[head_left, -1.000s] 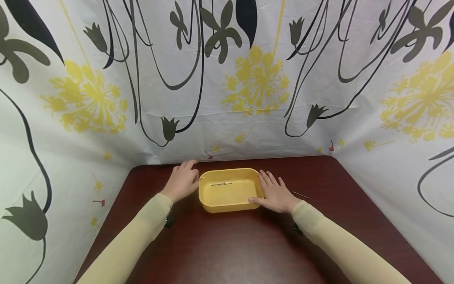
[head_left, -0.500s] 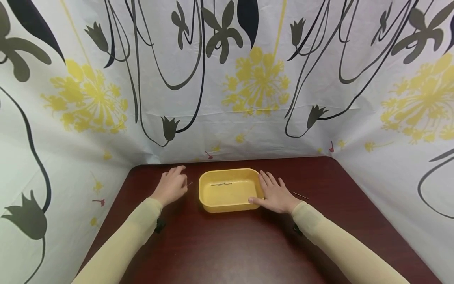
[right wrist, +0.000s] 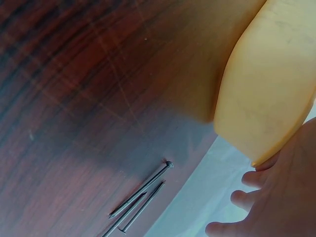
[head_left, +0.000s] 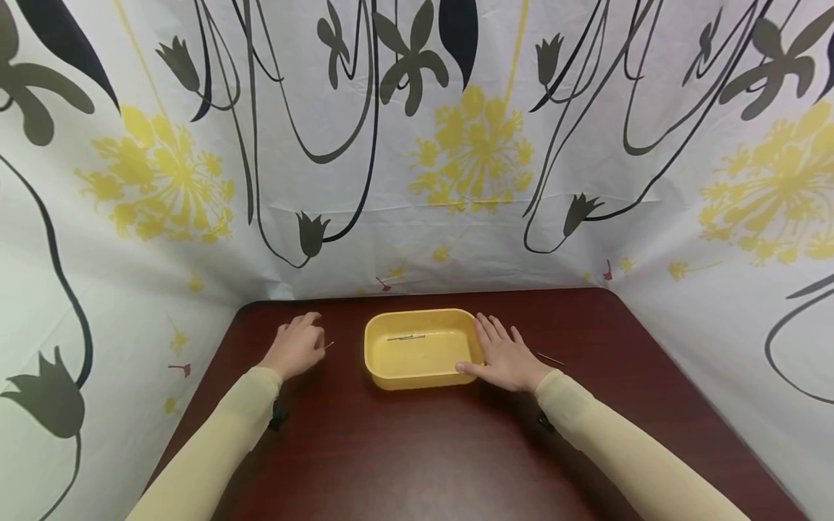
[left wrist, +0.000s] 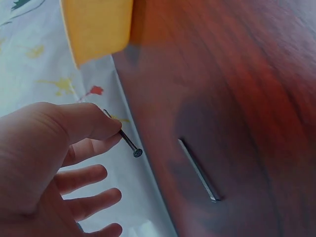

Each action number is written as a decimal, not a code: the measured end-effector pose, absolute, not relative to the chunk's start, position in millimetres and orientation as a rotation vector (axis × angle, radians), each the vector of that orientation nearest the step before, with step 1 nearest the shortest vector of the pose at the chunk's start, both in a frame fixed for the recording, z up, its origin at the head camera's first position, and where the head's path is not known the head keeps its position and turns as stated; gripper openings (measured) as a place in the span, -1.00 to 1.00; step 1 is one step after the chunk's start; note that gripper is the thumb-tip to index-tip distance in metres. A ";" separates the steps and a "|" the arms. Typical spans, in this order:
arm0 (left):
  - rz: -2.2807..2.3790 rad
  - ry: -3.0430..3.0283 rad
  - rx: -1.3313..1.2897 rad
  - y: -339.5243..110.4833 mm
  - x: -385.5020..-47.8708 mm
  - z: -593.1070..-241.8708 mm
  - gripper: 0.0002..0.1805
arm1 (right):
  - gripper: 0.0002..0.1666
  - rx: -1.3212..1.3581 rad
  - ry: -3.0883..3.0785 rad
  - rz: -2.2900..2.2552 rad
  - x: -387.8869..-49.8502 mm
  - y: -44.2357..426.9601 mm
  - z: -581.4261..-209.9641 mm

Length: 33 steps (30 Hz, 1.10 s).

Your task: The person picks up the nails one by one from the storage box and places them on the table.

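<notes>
My left hand (head_left: 296, 349) is over the table, left of the yellow plastic bin (head_left: 417, 380). Between thumb and forefinger it pinches a nail (left wrist: 130, 142), head outward, while the other fingers spread loosely. Another nail (left wrist: 197, 170) lies on the table near that hand in the left wrist view. At the bin's right end rests my right hand (head_left: 508, 359), fingers straight along the outside and thumb over the rim. A few thin nails (head_left: 407, 338) lie inside the bin, too small to tell apart.
On the dark red wooden table (head_left: 417, 449), three nails (right wrist: 143, 190) lie close together beside the right hand in the right wrist view. A white cloth (head_left: 404, 239) with printed flowers hangs behind the table and along both sides.
My left hand has moved left from the bin's left rim to over the table, a nail in its pinch. The right hand and the bin have stayed in place.
</notes>
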<state>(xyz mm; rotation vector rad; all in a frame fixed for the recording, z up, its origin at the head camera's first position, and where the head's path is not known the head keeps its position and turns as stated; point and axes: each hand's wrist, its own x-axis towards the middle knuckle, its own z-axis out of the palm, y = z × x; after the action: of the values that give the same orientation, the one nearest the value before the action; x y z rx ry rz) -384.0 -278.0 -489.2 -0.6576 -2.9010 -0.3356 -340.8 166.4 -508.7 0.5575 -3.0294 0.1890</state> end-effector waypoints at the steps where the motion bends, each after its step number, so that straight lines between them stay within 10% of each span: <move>1: -0.340 -2.906 -0.655 -279.9 -384.2 -490.9 -0.85 | 0.40 0.557 -3.031 0.192 -341.0 166.5 -508.7; 33: -0.330 -2.996 -0.598 -290.3 -385.0 -519.6 -0.89 | 0.40 0.553 -3.022 0.222 -340.3 165.9 -509.7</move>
<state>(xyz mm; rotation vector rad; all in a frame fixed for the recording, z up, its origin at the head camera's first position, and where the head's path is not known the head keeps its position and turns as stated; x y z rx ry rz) -385.0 -290.3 -519.6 -0.5981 -2.9957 -0.3305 -340.3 165.9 -509.7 0.5530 -3.0222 0.2218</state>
